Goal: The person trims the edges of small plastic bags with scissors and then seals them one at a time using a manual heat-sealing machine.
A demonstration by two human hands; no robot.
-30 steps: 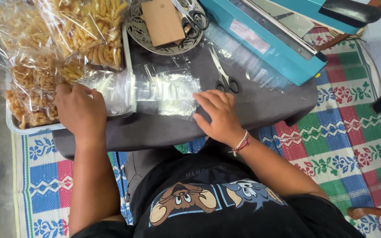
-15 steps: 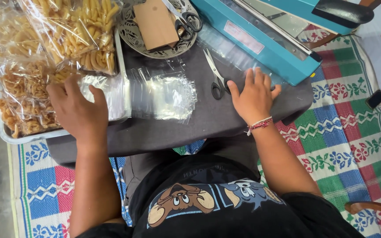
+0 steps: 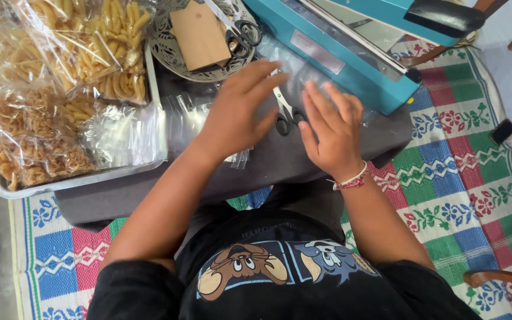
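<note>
Low grey bench (image 3: 149,195), set on a patterned floor mat (image 3: 463,178).

Left hand (image 3: 235,115): fingers spread, hovering flat over a pair of scissors (image 3: 284,112) and clear empty bags (image 3: 188,115) near the bench's middle; holding nothing.

Right hand (image 3: 333,130): fingers spread and raised just before the teal heat sealer (image 3: 339,53) at the far right edge; holding nothing.

Step in hand, as judged: both hands reaching toward the clear plastic by the sealer; a grip on one bag seems called for.

Metal tray (image 3: 78,181), left edge: bags of fried snacks (image 3: 37,148) and yellow stick snacks (image 3: 111,47).

Ornate round dish (image 3: 167,50), far edge: brown card (image 3: 200,35) and second scissors (image 3: 241,32).
</note>
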